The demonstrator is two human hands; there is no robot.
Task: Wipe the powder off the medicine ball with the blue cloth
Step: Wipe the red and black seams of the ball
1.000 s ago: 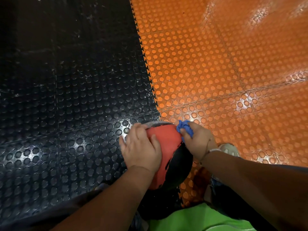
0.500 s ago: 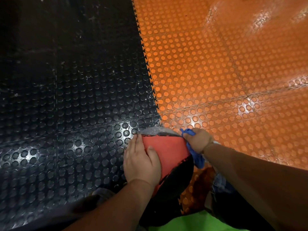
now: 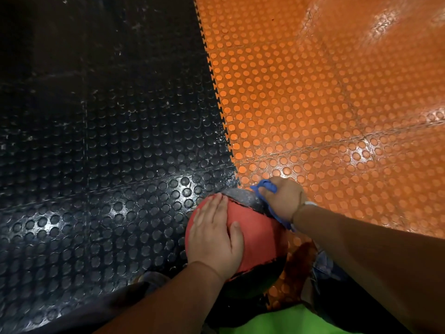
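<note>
black studded mat (image 3: 108,153), orange studded mat (image 3: 325,104)

Black mat (image 3: 96,165) beside orange mat (image 3: 325,104)

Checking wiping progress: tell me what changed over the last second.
The left hand slid back toward the person; its fingers, earlier curled over the far edge of the medicine ball, now lie flat on its red panel, baring a powdery grey patch. The blue cloth, earlier bunched, now trails back beside the right hand. Unchanged: that hand grips the cloth at the ball's far right.
</note>
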